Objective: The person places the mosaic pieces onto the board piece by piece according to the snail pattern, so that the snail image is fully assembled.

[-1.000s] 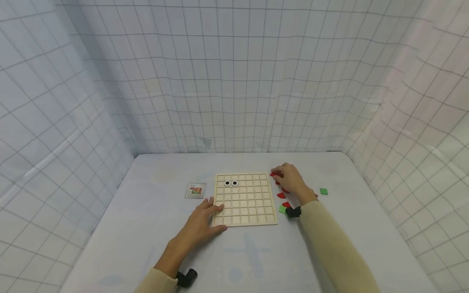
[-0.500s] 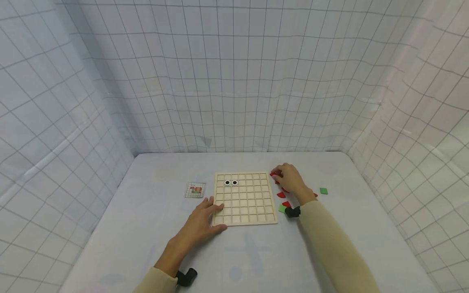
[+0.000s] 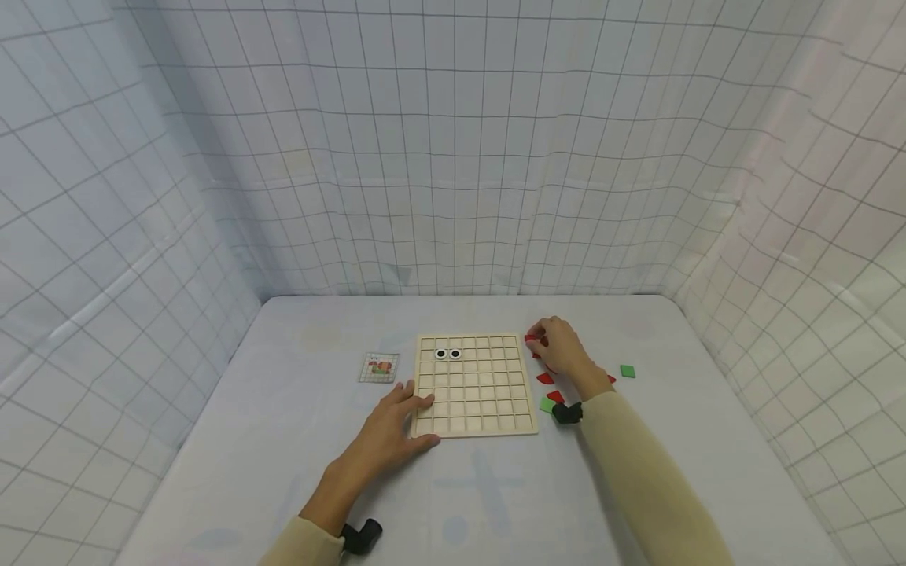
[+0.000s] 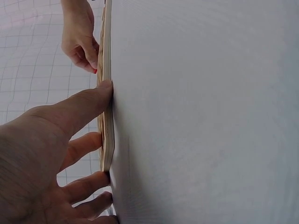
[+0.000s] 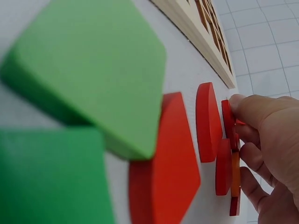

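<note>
A pale wooden grid board [image 3: 488, 393] lies flat on the table, with two round white eye pieces [image 3: 448, 354] in cells near its upper left. My left hand [image 3: 388, 428] rests on the board's near left corner, fingers spread; its thumb [image 4: 93, 98] touches the front edge. Beyond the board's far right corner, my right hand [image 3: 561, 346] pinches a small red piece [image 3: 530, 337] between thumb and fingertips. More red curved pieces [image 5: 209, 123] and an orange piece [image 5: 235, 172] lie beside and below that hand, partly hidden by it in the head view.
Left of the board lies a small picture card [image 3: 379, 368] with a coloured figure on a grid. A light green piece [image 3: 547, 405] sits by the right wrist, and a darker green square [image 3: 627, 371] lies farther right. White gridded curtains [image 3: 467, 157] surround the table.
Both hands keep nearly the same place. The right fingers stay at the red piece, and the head view has shifted very slightly.
</note>
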Demonstrator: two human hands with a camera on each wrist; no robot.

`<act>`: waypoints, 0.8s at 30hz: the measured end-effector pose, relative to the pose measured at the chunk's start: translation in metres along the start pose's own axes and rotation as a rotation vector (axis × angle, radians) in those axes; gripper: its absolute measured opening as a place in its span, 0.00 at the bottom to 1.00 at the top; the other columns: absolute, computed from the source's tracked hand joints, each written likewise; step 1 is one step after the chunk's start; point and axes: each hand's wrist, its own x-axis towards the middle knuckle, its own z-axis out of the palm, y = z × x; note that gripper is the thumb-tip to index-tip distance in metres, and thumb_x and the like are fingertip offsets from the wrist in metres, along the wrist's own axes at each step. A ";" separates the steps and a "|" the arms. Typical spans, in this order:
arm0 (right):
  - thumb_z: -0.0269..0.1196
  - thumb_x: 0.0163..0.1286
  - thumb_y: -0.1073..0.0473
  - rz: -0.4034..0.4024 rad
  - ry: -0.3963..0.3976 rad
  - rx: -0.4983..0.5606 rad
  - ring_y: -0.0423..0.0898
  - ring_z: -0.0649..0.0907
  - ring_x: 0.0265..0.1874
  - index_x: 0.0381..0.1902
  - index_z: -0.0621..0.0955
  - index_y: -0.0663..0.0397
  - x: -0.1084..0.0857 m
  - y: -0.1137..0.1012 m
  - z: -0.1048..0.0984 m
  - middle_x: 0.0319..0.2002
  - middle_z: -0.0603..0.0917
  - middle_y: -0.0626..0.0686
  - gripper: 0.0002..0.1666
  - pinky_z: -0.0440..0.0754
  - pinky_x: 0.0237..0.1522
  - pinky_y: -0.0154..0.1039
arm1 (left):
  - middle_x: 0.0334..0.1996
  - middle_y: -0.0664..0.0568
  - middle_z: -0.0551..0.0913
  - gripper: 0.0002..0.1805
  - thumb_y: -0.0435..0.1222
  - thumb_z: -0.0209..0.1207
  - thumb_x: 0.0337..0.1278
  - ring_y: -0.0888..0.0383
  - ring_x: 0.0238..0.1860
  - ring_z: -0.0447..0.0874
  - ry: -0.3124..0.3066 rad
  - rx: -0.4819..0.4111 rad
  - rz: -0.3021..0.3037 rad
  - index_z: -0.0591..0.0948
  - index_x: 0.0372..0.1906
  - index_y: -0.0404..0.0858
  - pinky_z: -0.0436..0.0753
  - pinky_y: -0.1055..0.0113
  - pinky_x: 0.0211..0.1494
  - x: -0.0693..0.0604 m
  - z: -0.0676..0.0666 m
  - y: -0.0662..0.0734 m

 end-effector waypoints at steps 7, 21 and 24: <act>0.71 0.88 0.58 -0.029 0.029 0.074 0.54 0.84 0.50 0.67 0.85 0.62 -0.004 0.003 0.002 0.58 0.88 0.62 0.19 0.88 0.55 0.48 | 0.90 0.31 0.70 0.40 0.46 0.87 0.62 0.28 0.93 0.63 -0.004 0.003 -0.009 0.87 0.77 0.39 0.70 0.28 0.91 -0.001 0.003 -0.001; 0.69 0.89 0.58 -0.139 0.123 0.217 0.58 0.94 0.56 0.67 0.90 0.55 -0.012 -0.001 0.000 0.61 0.90 0.61 0.16 0.95 0.57 0.53 | 0.90 0.31 0.69 0.40 0.45 0.87 0.62 0.28 0.93 0.63 -0.006 0.003 -0.006 0.87 0.77 0.39 0.70 0.28 0.91 0.001 0.001 0.000; 0.67 0.91 0.56 -0.132 0.092 0.236 0.56 0.95 0.56 0.69 0.89 0.54 -0.014 -0.004 0.000 0.63 0.92 0.60 0.16 0.95 0.54 0.48 | 0.90 0.31 0.69 0.40 0.45 0.87 0.63 0.28 0.93 0.63 -0.005 0.007 -0.002 0.87 0.77 0.38 0.69 0.28 0.92 0.001 0.001 -0.001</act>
